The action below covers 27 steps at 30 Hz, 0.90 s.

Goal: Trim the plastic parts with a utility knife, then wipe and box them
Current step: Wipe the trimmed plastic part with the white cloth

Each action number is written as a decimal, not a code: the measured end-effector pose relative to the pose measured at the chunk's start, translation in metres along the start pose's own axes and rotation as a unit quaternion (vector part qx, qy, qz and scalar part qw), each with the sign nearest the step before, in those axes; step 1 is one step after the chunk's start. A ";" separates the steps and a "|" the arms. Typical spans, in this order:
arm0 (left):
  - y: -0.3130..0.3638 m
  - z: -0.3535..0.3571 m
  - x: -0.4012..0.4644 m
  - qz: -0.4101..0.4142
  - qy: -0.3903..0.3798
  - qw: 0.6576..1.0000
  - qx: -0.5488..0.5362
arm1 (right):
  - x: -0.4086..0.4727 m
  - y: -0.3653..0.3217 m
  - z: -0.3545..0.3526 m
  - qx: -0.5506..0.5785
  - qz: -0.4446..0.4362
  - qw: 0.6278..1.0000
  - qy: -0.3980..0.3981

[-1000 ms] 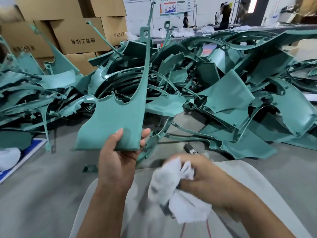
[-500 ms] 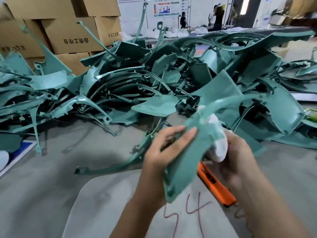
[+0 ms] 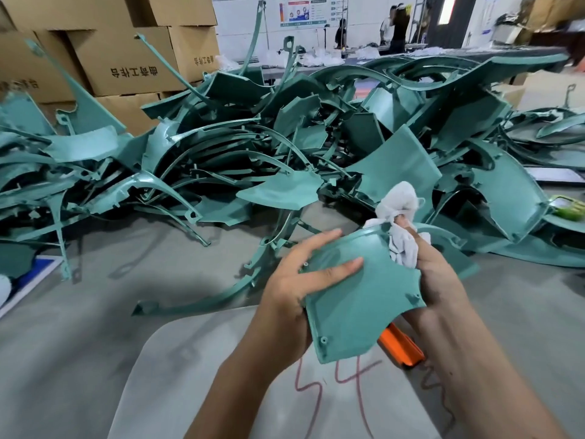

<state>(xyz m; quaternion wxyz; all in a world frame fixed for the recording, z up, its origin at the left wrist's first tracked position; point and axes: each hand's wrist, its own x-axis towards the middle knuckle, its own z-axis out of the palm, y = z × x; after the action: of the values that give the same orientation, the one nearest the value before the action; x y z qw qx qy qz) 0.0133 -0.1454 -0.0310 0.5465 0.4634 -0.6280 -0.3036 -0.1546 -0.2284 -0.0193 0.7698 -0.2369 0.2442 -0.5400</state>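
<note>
Nearest the viewer, a pale board (image 3: 190,375) marked "54" in red lies under both forearms. Above it the left hand (image 3: 297,280) grasps a teal plastic part (image 3: 354,299) by its left edge, thumb laid flat across the face and a fingertip (image 3: 332,233) resting on the upper rim. The right hand (image 3: 440,280) is clenched round a white rag (image 3: 400,245), which it presses against the part's upper right edge; the rag bunches above the knuckles. An orange utility knife (image 3: 402,346) shows below the part and beside the right wrist; whether that hand also holds it or it lies on the board cannot be told.

Risks, as judged: the part is held at one edge only, so firm wiping pressure could twist it out of the left hand's grasp. If the knife sits in the same hand as the rag and its blade is out, the blade could mark the wiped surface or nick a finger. The rag may snag on untrimmed burrs.

Beyond the hands, a tangled heap of teal plastic parts (image 3: 285,153) covers the grey floor (image 3: 79,312). Behind it stand stacked cardboard boxes (image 3: 126,64); farther off, a table (image 3: 348,60) and people standing (image 3: 395,26).
</note>
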 end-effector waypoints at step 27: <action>-0.017 -0.016 0.004 -0.080 0.266 0.944 -0.179 | 0.003 -0.001 -0.009 -0.366 -0.121 0.923 -0.017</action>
<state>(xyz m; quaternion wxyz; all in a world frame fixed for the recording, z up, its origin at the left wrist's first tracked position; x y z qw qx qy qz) 0.0329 -0.1537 -0.0405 0.7417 0.4707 -0.3555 -0.3192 -0.1604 -0.2328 -0.0258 0.5620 -0.5391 0.3810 -0.4983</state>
